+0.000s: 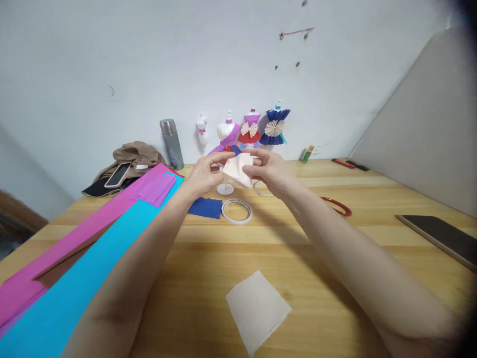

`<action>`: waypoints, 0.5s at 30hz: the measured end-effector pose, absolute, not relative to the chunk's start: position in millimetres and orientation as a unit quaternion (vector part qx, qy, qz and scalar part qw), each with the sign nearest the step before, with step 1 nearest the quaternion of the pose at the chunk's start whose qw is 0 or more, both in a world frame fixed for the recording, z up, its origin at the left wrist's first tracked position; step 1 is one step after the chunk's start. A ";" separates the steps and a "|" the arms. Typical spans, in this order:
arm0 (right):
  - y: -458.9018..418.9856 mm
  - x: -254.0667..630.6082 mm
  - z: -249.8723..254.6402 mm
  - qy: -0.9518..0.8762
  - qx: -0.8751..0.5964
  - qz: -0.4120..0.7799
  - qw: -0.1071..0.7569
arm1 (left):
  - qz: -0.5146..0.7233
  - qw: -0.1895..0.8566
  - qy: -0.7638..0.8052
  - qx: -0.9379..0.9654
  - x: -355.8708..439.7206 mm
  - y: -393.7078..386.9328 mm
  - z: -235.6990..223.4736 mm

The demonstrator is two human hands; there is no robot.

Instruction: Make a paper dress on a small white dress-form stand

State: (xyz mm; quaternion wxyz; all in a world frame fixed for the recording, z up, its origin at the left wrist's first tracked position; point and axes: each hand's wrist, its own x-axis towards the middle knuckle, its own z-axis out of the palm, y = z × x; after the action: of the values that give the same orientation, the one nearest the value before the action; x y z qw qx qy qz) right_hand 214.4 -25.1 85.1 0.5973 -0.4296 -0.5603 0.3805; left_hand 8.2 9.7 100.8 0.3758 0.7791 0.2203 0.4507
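Above the table, a small piece of pale pinkish paper [238, 168] is held up between my two hands. My right hand [274, 174] pinches its right side with the thumb in front. The fingertips of my left hand [204, 173] are closed at its upper left edge. Just behind stands a mini dress form [226, 130] with a purple sash, its white round base [225, 189] showing below the paper. Beneath my hands lie a white tape roll [236, 211] and a folded blue paper piece [204, 208]. A second pale square of paper [258, 311] lies nearer to me.
Dress forms in a red skirt [250, 136] and a blue dress [275, 134] stand by the wall. Pink [93, 219] and cyan [108, 248] paper stretches along the left. A steel flask [172, 144], brown cloth [137, 151], red ring [341, 205] and dark phone [443, 236] surround the workspace.
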 end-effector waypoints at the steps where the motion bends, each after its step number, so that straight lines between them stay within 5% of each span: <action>1: -25.1 215.5 85.4 -0.565 -0.419 0.376 0.604 | 0.439 0.397 0.216 0.776 6.1 11.1 103.2; 6: -24.9 216.4 87.9 -0.592 -0.386 0.341 0.620 | 0.434 0.496 0.213 0.721 0.1 11.1 110.0; 15: -40.3 206.6 98.2 -0.583 -0.385 0.383 0.604 | 0.489 0.518 0.277 0.645 9.8 -0.6 101.3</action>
State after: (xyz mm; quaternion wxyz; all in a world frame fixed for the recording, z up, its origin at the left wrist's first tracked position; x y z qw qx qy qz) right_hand 206.6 -40.3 98.2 0.6043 -0.3850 -0.5831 0.3829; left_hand 9.8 -0.6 101.3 0.5177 0.6450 0.2774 0.4889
